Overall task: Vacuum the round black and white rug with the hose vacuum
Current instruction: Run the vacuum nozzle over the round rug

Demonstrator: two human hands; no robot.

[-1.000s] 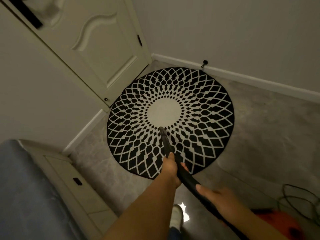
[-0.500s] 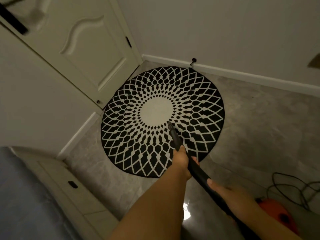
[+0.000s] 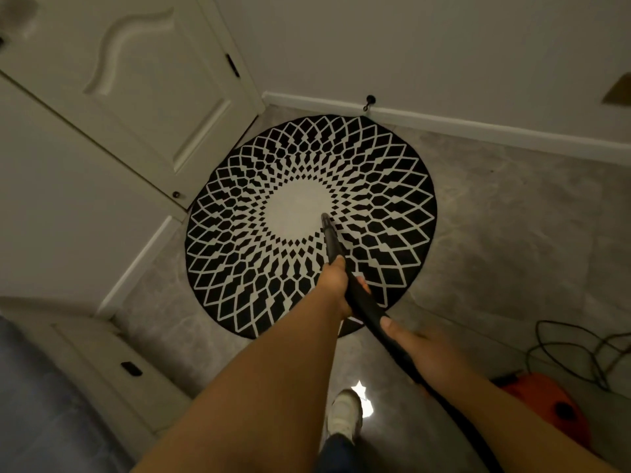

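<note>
Two hands are working the hose wand [image 3: 345, 268]: left hand [image 3: 336, 285] is wrapping its fingers around the wand forward, right hand [image 3: 420, 349] is gripping it further back with the thumb lying along the top. Nozzle tip [image 3: 326, 218] is sitting on the lower right edge of the white centre disc of the round black and white rug [image 3: 239, 233], which is lying on the grey floor in the corner, between the door [image 3: 143, 97] and the baseboard [image 3: 478, 126].

Progress: mid-task, I'd judge. Nozzle is only at the centre now; no visible difference between cleaned and uncleaned pile, so coverage is not readable. Outer rings probably need passes.

Hard to read: dim light, right hand is blurring. Near rug edge is hiding behind the arms. Orange vacuum body [image 3: 546, 404] and its cord [image 3: 573, 349] are partly cut off at the right. Whether suction is running, can't tell.
</note>
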